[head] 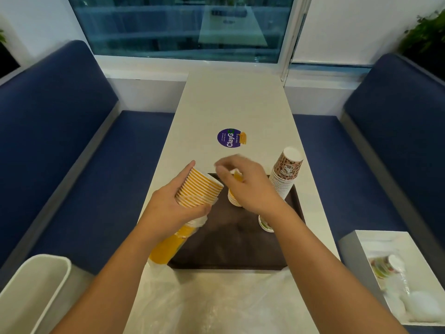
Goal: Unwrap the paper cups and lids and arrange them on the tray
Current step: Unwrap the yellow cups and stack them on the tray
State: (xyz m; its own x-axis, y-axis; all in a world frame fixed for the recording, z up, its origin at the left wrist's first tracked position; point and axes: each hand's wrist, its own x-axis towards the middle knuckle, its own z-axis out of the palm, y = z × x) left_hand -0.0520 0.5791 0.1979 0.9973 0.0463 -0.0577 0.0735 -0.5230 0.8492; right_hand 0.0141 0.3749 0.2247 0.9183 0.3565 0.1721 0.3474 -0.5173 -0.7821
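My left hand (pixel 173 208) grips a stack of yellow striped paper cups (pixel 199 189), tilted, above the left edge of the dark brown tray (pixel 228 239). The stack's lower part sits in a plastic sleeve (pixel 168 244). My right hand (pixel 248 189) reaches over the tray's far side, thumb and blurred fingers round the top of a short stack of yellow cups (pixel 233 200) that stands on the tray. A tall stack of brown patterned cups (pixel 286 172) stands upside down at the tray's far right corner. A green-and-white cup stack (pixel 266 224) shows under my right forearm.
Crumpled clear plastic wrap (pixel 216 304) lies on the white table in front of the tray. A white bin (pixel 36 285) stands at the lower left. At the lower right, a white box (pixel 397 273) holds wrapped cups and lids. Blue benches flank the table.
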